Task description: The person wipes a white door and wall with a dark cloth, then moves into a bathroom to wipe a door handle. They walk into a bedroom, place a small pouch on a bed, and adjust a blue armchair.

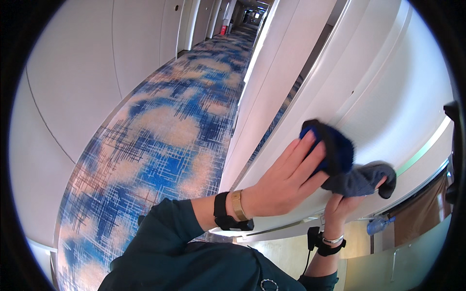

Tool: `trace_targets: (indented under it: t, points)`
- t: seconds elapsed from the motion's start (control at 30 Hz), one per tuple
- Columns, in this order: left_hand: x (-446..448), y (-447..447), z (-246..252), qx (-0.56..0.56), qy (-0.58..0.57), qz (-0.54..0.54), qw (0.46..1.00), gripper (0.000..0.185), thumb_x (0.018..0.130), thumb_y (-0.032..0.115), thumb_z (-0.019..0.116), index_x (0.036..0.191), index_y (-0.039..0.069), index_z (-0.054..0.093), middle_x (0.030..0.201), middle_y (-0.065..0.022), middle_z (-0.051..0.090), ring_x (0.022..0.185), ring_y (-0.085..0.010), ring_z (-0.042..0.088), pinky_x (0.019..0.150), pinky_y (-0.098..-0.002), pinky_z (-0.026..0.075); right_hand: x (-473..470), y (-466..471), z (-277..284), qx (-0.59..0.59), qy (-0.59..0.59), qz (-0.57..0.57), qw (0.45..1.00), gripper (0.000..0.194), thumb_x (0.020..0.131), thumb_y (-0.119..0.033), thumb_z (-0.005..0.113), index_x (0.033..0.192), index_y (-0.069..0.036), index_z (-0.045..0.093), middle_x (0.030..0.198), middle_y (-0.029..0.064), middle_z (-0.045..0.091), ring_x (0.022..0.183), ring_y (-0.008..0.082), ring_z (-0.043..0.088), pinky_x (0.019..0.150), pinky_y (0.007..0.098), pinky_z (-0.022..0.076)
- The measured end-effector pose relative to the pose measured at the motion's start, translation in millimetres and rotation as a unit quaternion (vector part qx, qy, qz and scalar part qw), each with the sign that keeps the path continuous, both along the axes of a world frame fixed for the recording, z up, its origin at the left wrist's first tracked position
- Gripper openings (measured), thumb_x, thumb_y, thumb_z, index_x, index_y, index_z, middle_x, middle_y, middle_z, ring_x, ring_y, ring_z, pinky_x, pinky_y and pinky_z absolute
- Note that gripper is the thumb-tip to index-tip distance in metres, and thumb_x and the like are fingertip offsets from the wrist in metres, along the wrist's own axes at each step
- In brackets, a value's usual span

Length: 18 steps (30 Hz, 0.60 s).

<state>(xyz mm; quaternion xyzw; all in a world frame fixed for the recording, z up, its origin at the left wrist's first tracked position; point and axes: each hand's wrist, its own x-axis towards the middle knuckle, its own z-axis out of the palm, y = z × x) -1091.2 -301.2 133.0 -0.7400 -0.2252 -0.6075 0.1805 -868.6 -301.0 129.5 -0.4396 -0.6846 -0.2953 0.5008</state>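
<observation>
My left hand, with a gold band and a black strap at the wrist, holds a dark blue and black cloth against or close to a white door panel. Lower right, my right hand grips a grey cloth whose dark end folds over the fingers. The two cloths overlap or meet between my hands; whether they are one piece I cannot tell. My right wrist bears a silver bracelet and a black strap with a small device. Most of the fingers of my right hand are hidden by the cloth.
A patterned blue and beige carpet runs down a corridor with pale walls and doors at the left. Far off stands a red object. At the lower right are a clear blue plastic bottle and a brown curtain or cloth.
</observation>
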Motion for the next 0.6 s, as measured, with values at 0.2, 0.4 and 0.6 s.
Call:
trace_targets:
  t: [0.2, 0.4, 0.6]
  points:
    - [1, -2, -66, -0.027, 0.015, -0.005, 1.0, 0.048, 0.074, 0.007, 0.074, 0.12, 0.0, 0.064, 0.142, -0.038, 0.041, 0.129, -0.0566, 0.043, 0.108, -0.0636, 0.034, -3, -1, -65, -0.076, 0.114, 0.046, 0.989, 0.115, 0.084, -0.023, 0.079, 0.158, -0.004, -0.007, 0.165, 0.016, 0.001, 0.152, 0.0297, 0.009, 0.123, 0.0439, 0.0055]
    - [-4, -6, -129, -0.091, 0.011, -0.061, 0.994, 0.049, 0.078, 0.002, 0.075, 0.122, -0.007, 0.055, 0.134, -0.0418, 0.045, 0.125, -0.0602, 0.045, 0.105, -0.0646, 0.038, -7, -4, -127, -0.147, 0.198, 0.124, 0.961, 0.115, 0.087, -0.036, 0.076, 0.158, -0.006, -0.008, 0.165, 0.0172, -0.001, 0.152, 0.0317, 0.006, 0.123, 0.0458, 0.0046]
    - [-18, -11, -187, -0.199, -0.016, -0.105, 0.974, 0.085, 0.079, 0.001, 0.075, 0.146, -0.015, 0.026, 0.135, -0.0444, 0.04, 0.121, -0.0588, 0.048, 0.103, -0.055, 0.043, -6, -27, -171, -0.186, -0.006, -0.067, 0.98, 0.097, 0.09, -0.038, 0.065, 0.157, 0.0, 0.006, 0.159, 0.0375, -0.004, 0.147, 0.0552, -0.003, 0.117, 0.0645, 0.0015]
